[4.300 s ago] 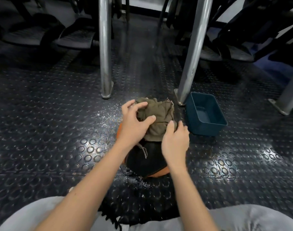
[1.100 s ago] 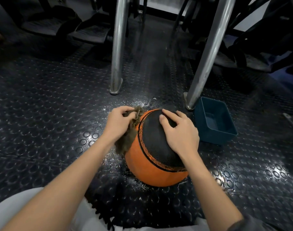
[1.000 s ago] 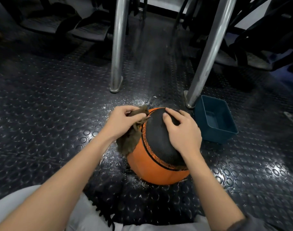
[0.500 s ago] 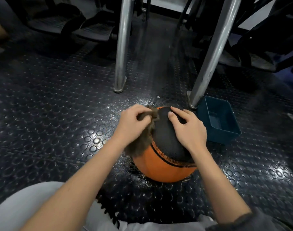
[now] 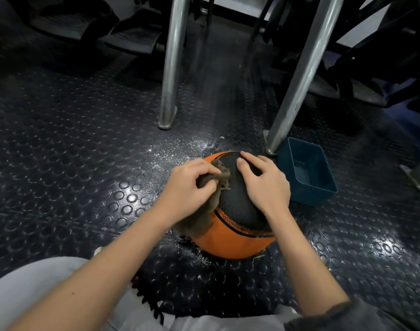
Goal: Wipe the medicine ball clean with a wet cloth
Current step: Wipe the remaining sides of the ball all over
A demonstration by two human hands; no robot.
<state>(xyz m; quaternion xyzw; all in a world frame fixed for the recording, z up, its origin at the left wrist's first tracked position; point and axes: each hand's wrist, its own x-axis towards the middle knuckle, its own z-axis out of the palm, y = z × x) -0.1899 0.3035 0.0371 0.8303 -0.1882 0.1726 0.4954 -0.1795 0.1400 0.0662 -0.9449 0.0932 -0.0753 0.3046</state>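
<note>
The cloth (image 5: 217,174) has climbed to the black top of the medicine ball (image 5: 232,240), bunched in the curled fingers of the left hand (image 5: 188,187), just beside the spread fingers of the right hand (image 5: 266,187) resting on it.

The dark rubber floor (image 5: 72,163), studded with raised discs, carries the orange-and-black medicine ball (image 5: 232,242). A blue plastic tub (image 5: 310,198) sits just to its right. An upright metal leg (image 5: 172,68) and a slanted metal leg (image 5: 297,80) stand behind. Glittering droplets (image 5: 180,149) speckle the floor around the ball.
</note>
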